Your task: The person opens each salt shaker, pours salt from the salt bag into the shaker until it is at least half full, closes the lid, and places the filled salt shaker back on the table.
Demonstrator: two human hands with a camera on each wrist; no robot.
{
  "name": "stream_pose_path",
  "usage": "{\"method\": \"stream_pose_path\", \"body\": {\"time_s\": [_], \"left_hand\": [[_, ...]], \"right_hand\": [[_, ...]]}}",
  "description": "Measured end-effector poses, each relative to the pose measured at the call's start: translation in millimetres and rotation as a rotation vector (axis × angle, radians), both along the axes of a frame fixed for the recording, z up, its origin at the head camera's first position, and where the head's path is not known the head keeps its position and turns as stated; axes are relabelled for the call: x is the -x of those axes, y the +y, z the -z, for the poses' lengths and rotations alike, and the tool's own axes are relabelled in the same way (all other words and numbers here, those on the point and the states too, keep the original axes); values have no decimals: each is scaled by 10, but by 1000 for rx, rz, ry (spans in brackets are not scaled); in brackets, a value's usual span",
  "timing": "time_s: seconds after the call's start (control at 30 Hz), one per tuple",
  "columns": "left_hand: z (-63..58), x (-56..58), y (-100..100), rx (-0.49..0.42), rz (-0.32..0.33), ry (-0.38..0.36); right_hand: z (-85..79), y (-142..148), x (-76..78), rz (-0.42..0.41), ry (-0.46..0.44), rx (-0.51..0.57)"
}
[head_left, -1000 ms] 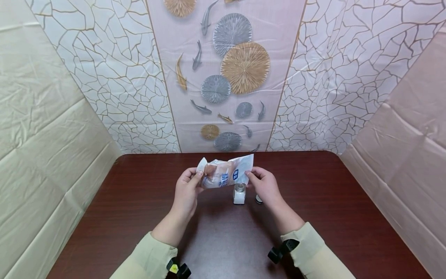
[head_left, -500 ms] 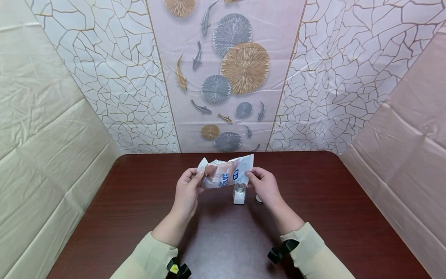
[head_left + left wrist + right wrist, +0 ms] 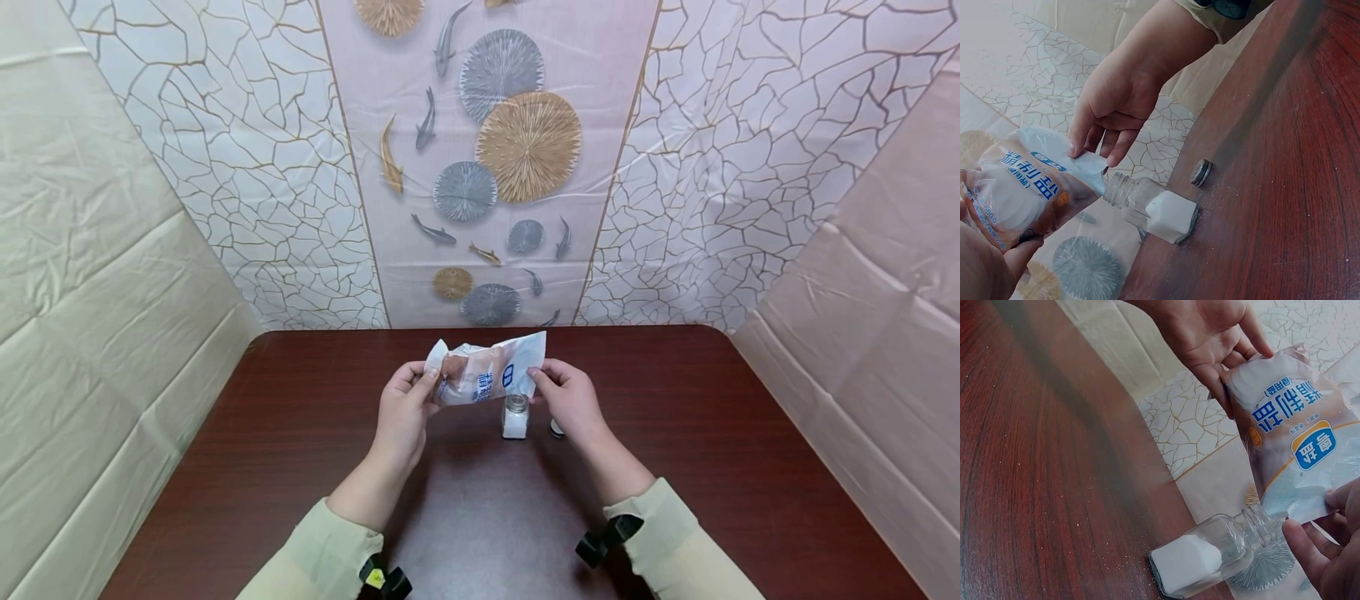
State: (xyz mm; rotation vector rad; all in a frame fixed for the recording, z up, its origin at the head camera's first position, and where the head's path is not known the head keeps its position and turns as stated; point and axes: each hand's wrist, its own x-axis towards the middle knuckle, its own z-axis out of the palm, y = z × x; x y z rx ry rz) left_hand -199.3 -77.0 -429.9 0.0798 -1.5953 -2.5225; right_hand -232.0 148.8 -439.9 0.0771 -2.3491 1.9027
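Observation:
A printed plastic bag of salt [image 3: 480, 377] is held sideways above the table between both hands. My left hand [image 3: 402, 414] grips its fuller end, thumb on the front. My right hand [image 3: 573, 400] pinches the flat end near the corner, thumb in front and fingers behind. Just under that corner stands a small square glass jar [image 3: 514, 427], uncapped and upright. White salt [image 3: 1186, 561] fills much of its lower part. In the right wrist view the bag's lower corner lies right at the jar's threaded mouth [image 3: 1260, 524].
A dark screw cap [image 3: 1201, 173] lies on the table right of the jar, partly behind the right hand in the head view. Fine grains dot the reddish-brown table [image 3: 300, 467] around the jar. Patterned cloth [image 3: 480, 167] hangs behind the table's far edge.

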Motion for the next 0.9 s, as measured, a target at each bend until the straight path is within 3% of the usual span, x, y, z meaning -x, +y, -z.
{"method": "stream_pose_path", "body": {"time_s": [0.6,0.9], "left_hand": [[-2,-8,3,26,-3,-3],[20,-3,16,-5,3,9]], "right_hand": [[6,-8,-8,8,-3,0],[-21,-12,-17,11,-36,4]]}}
